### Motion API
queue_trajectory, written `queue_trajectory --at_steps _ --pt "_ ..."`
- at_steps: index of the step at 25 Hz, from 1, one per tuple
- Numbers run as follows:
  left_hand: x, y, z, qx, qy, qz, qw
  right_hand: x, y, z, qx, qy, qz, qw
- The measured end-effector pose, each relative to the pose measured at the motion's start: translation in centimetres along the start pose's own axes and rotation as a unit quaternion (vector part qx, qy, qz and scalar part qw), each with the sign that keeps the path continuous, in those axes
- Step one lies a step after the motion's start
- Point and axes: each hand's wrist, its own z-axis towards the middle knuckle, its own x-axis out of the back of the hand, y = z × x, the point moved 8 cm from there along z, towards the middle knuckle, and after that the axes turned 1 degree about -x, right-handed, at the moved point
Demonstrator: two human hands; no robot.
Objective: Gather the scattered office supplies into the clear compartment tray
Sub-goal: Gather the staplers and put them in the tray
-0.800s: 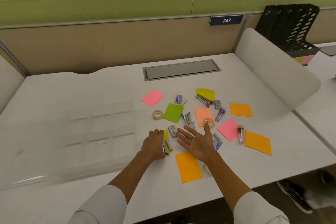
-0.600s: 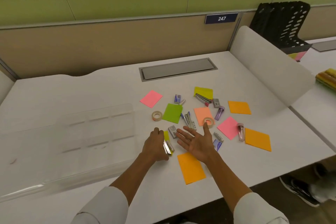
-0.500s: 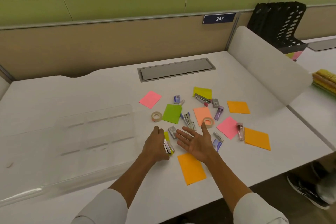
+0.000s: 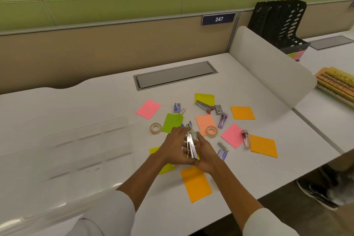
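Observation:
My left hand [image 4: 175, 146] and my right hand [image 4: 205, 156] are pressed together above the desk, both gripping a silver stapler [image 4: 191, 148] held upright between them. The clear compartment tray [image 4: 63, 151] lies to the left on the white desk [image 4: 95, 101]. Scattered around my hands are sticky notes in pink [image 4: 148, 109], green [image 4: 172, 122], orange [image 4: 196, 183] and yellow [image 4: 204, 98]. Two tape rolls [image 4: 155, 128] [image 4: 212, 131], another stapler [image 4: 204, 105], small staple boxes [image 4: 177, 107] and purple clear tubes [image 4: 223, 120] lie among them.
A grey cable hatch [image 4: 175, 74] is set into the desk behind the supplies. A white curved divider [image 4: 268, 63] bounds the right side, with a black file rack [image 4: 279, 25] and a stack of pads [image 4: 337, 84] beyond. A shoe [image 4: 318, 191] shows on the floor at right.
My left hand lifted the silver stapler off the yellow note. My right hand, open palm-up before, has closed in against it so both hands now hold the stapler.

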Motion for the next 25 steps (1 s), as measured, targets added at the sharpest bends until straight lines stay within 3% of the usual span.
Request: queue_trajectory --at_steps 3,6,14,19,25 --pt "0.5 -1.7 1.0 0.06 0.053 -0.099 0.992 1.8 -1.3 0.3 -0.01 -0.001 0.018 1.0" --pt "0.8 -3.4 2.4 0.125 0.098 -0.084 0.984 3.7 -3.2 0.6 -0.01 -0.009 0.027 1.0" --pt "-3.2 -2.6 7.1 0.113 -0.007 0.073 0.991 6.0 -6.5 1.1 -0.035 -0.035 0.055 0.997" --pt "-3.8 -2.9 8.4 0.152 -0.011 0.105 0.983 7.0 -6.9 1.5 -0.052 -0.041 0.052 0.996" --pt "-1.7 -3.4 8.8 0.137 0.02 0.076 0.987 7.6 -7.6 2.0 -0.053 -0.042 0.056 0.996"
